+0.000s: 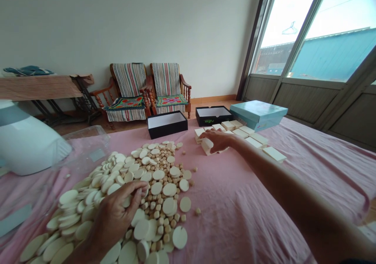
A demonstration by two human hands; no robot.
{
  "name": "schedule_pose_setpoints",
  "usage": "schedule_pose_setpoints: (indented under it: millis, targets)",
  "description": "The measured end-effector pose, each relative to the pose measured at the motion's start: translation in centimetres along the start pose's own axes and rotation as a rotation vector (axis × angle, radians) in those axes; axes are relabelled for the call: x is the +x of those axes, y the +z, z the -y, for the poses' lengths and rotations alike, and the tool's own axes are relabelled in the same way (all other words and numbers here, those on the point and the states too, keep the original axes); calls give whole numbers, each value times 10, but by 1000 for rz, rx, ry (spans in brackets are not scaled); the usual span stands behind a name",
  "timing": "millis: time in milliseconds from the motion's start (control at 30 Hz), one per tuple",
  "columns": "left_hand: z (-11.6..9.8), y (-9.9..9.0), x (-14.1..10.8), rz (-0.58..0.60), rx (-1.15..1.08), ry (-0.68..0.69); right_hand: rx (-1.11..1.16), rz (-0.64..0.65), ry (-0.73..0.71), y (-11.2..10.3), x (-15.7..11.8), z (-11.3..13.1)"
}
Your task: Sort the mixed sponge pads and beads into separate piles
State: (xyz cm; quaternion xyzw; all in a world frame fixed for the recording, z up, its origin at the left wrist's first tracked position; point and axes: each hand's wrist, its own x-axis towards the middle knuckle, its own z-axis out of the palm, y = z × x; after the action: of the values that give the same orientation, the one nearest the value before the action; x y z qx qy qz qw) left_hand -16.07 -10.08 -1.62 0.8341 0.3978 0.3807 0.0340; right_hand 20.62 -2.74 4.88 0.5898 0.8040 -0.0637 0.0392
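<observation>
Wooden discs [158,174] and small wooden cubes [166,238] lie mixed in a wide pile at the left and middle of the pink cloth. Over the pile is my left hand [117,205], its fingers bent and thumb and fingertips close together; what they hold, if anything, is too small to name. My right hand [219,138] reaches far forward to the square wooden pieces [247,130], stacked in rows. Its fingers are curved around a pale wooden block [207,145] at the near left end of the rows.
Behind the pieces stand an open black box [167,130], another open black box [210,119] and a light blue box [258,111]. A clear plastic container [88,138] and a white rounded object [26,138] are at the left. Two chairs stand beyond.
</observation>
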Motion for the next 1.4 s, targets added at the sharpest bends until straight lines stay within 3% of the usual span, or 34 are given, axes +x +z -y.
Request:
schedule_pose_setpoints:
  millis: [100,200,333,433,633,800,933,1067,1267,1400]
  targets:
    - [-3,-1,0,-6,1,6,40,-54,4,1,-7,9]
    - [-7,-2,1,-3,-9,-6,146,-251,-30,11,-17,29]
    - [-13,-5,3,-49,-31,-29,352,-422,-291,37,-39,73]
    - [-16,-7,5,-80,-75,-83,408,-352,-486,50,-63,113]
    - [-21,-14,10,-59,-201,-184,352,-164,-602,52,-98,165]
    - [-23,-23,20,6,-252,-189,284,-106,-724,59,-98,184]
    - [-21,-27,22,5,-242,-159,246,-135,-778,63,-94,201]
    - [-25,-26,9,23,-109,-1,182,-216,-804,67,-85,213]
    - [-33,-24,-12,37,-78,178,129,-336,-760,82,-58,208]
    - [-37,-26,-16,119,-78,267,119,-382,-734,87,-34,196]
